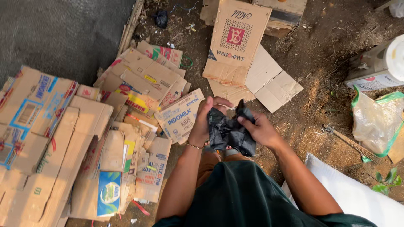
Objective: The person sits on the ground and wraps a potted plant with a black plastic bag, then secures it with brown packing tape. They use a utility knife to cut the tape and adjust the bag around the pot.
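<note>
We hold a crumpled black bag (229, 132) in both hands above our knees. Our left hand (206, 120) grips its left edge with curled fingers, and our right hand (261, 130) pinches its top corner. To our left lies a spread of flattened boxes (105, 138) on bare dirt (320, 80). A white sack (357, 197) lies at our right.

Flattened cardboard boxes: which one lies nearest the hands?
The pale printed carton beside the left hand, which grips a black plastic bag; the others lie farther off.
</note>
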Action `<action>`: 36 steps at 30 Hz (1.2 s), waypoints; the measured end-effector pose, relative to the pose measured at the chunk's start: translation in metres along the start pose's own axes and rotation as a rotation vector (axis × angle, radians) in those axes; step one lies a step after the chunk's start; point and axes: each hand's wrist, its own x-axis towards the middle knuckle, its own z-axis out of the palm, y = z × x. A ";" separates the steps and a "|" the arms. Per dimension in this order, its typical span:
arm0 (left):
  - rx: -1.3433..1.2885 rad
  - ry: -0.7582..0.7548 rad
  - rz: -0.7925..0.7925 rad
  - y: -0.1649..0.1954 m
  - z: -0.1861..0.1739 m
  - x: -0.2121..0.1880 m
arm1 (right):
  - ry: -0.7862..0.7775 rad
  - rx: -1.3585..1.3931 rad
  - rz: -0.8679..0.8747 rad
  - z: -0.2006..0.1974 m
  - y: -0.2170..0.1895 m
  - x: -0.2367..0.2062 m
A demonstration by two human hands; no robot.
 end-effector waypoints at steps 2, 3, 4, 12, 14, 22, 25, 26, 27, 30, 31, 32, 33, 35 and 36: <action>0.035 0.017 0.107 0.010 -0.023 0.029 | 0.247 0.186 -0.017 -0.011 0.000 0.026; 0.052 0.030 0.154 0.015 -0.032 0.042 | 0.309 0.269 -0.042 -0.021 -0.004 0.037; 0.132 0.044 0.180 0.020 -0.041 0.059 | 0.371 0.350 -0.074 -0.035 -0.013 0.051; 0.474 0.454 0.223 0.030 -0.070 0.183 | 0.598 0.589 -0.308 -0.079 -0.093 0.136; 0.416 0.561 -0.033 0.024 -0.078 0.219 | 0.731 0.477 -0.341 -0.086 -0.101 0.162; 0.175 0.599 -0.146 0.032 -0.121 0.403 | 0.867 0.485 -0.197 -0.156 -0.119 0.323; 0.188 0.498 -0.062 0.049 -0.139 0.459 | 0.782 0.776 0.106 -0.181 -0.130 0.379; 0.177 0.497 -0.070 0.053 -0.145 0.475 | 0.737 0.895 0.225 -0.188 -0.134 0.394; 0.165 0.498 -0.081 0.057 -0.152 0.490 | 0.730 0.925 0.227 -0.190 -0.137 0.409; 0.245 0.383 -0.145 0.065 -0.175 0.546 | 0.724 0.975 0.195 -0.199 -0.155 0.471; 0.271 0.334 -0.114 0.068 -0.187 0.569 | 0.735 0.971 0.207 -0.197 -0.161 0.492; 0.295 0.290 -0.099 0.069 -0.198 0.586 | 0.753 0.969 0.235 -0.194 -0.165 0.510; 0.319 0.246 -0.095 0.068 -0.211 0.602 | 0.659 0.925 0.246 -0.192 -0.167 0.530; 0.400 0.204 -0.208 0.066 -0.244 0.638 | 0.482 0.853 0.253 -0.187 -0.169 0.578; 0.442 0.168 -0.257 0.065 -0.262 0.662 | 0.403 0.729 0.265 -0.185 -0.167 0.602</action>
